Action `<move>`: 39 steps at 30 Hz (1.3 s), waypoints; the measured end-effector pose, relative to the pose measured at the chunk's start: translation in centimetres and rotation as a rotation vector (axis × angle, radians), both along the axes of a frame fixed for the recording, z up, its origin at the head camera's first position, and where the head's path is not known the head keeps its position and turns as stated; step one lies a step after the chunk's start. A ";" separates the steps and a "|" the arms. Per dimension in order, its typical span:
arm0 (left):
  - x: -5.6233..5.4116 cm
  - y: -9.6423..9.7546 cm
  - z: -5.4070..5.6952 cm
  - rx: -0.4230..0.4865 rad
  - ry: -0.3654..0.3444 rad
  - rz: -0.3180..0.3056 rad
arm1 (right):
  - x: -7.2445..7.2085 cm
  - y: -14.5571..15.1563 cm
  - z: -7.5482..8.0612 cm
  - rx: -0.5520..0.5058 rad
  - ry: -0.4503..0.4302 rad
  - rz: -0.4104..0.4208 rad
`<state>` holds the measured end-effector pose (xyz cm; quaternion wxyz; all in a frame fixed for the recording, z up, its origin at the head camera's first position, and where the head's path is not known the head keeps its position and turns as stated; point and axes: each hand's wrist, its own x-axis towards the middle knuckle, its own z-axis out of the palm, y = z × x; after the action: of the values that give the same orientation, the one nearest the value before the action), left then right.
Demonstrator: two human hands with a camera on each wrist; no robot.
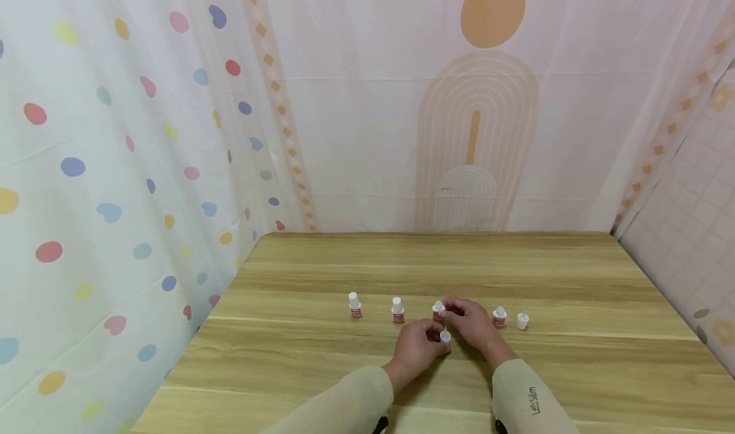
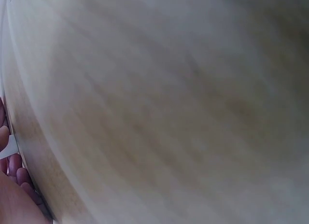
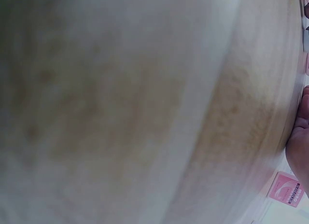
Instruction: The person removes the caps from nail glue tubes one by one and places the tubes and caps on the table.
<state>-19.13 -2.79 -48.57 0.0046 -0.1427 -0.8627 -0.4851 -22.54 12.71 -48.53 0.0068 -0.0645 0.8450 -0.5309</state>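
Near the middle of the table, my left hand [image 1: 417, 349] pinches a white bottle cap [image 1: 445, 336] between thumb and fingers, its hollow side facing up. Just beyond it, my right hand [image 1: 472, 322] grips a small white bottle with a red label [image 1: 438, 311], which stands upright without its cap. In the left wrist view only part of the left hand [image 2: 17, 200] and the white cap [image 2: 8, 147] show at the edge. At the right wrist view's edge appear part of the right hand [image 3: 300, 149] and a pink-labelled bottle [image 3: 286, 189].
Two capped bottles stand to the left, one farther out [image 1: 355, 306] and one nearer [image 1: 397, 311]. Right of my right hand is an uncapped bottle [image 1: 499, 318], with a loose white cap [image 1: 522, 321] beside it. Patterned curtains [image 1: 356, 134] hang behind the wooden table [image 1: 275, 357].
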 end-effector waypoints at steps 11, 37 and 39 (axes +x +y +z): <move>0.0 0.0 0.1 -0.003 0.001 -0.001 | 0.0 0.0 -0.2 -0.008 0.006 0.001; 0.0 0.0 0.0 0.005 0.024 -0.008 | -0.2 -0.1 -0.4 -0.016 0.013 -0.018; 0.0 0.0 0.0 0.003 0.024 -0.008 | -0.2 -0.1 -0.3 -0.014 0.018 -0.017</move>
<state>-19.11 -2.79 -48.53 0.0132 -0.1518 -0.8612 -0.4848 -22.71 12.60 -48.81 -0.0057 -0.0621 0.8416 -0.5364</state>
